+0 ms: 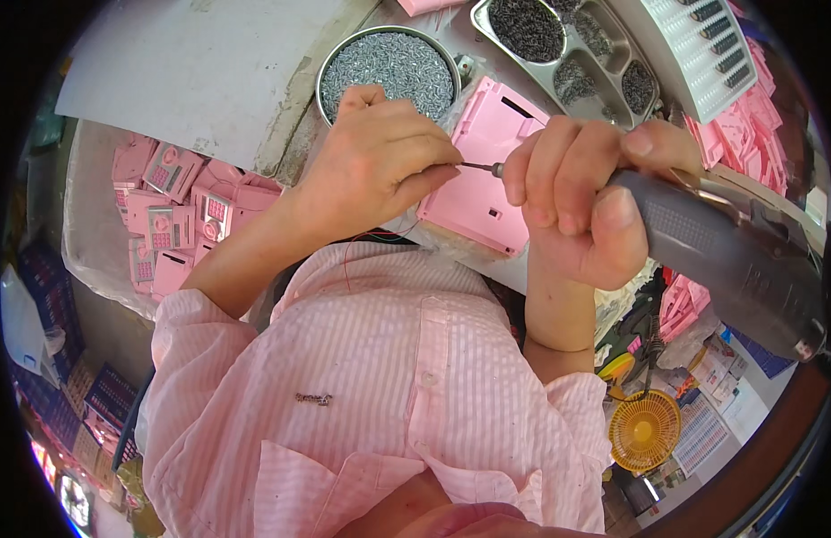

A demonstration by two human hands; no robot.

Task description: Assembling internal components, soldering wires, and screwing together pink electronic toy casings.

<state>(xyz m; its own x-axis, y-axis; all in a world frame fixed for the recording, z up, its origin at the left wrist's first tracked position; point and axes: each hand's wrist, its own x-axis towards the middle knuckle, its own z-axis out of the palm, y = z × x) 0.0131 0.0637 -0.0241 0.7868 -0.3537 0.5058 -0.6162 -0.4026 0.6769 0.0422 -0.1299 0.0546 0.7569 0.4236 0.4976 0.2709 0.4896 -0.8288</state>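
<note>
My right hand (581,197) is wrapped round a dark grey electric screwdriver (720,247), which slants in from the right. Its thin bit (478,166) points left, over a pink plastic panel (487,202) with slots in it. At the bit's tip, my left hand (384,161) has thumb and fingers pinched together; whatever small thing they hold is hidden. Just beyond this hand stands a round metal bowl (322,94) heaped with small silvery screws (389,67). The panel lies on clear plastic wrap on the table in front of me.
A metal tray (559,85) with dark screws in compartments sits at the far right, beside a white rack (693,54) with black pieces. Pink keypad units (173,224) fill a plastic-lined bin at left. Pink parts (743,125) and a yellow basket (646,430) are to the right.
</note>
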